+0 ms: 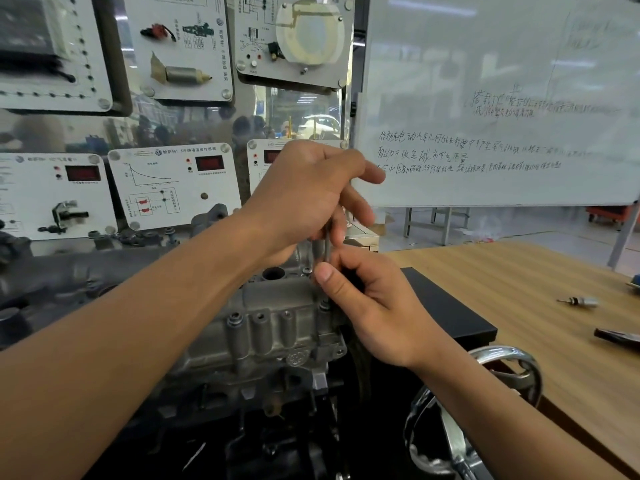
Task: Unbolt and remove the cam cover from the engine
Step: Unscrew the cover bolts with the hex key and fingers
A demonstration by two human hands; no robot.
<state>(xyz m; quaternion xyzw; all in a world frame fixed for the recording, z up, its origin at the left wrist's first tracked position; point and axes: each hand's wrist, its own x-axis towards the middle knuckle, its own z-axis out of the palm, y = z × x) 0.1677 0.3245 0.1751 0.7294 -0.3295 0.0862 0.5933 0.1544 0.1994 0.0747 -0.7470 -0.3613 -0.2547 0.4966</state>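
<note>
The grey cast cam cover [273,327] sits on top of the engine in the middle of the view. A thin metal tool shaft [326,245] stands upright over a bolt [325,304] at the cover's right edge. My left hand [304,199] grips the upper part of the shaft from above. My right hand [367,303] pinches the lower part of the shaft just above the bolt, thumb in front. Another bolt head [236,318] shows on the cover's near left side. The tool's tip is hidden by my fingers.
A chrome handwheel [519,372] juts out at the lower right of the engine stand. A black box [450,313] lies on the wooden table [519,271], with a small metal part [581,301] and a dark tool [616,337] further right. Training panels and a whiteboard [502,98] stand behind.
</note>
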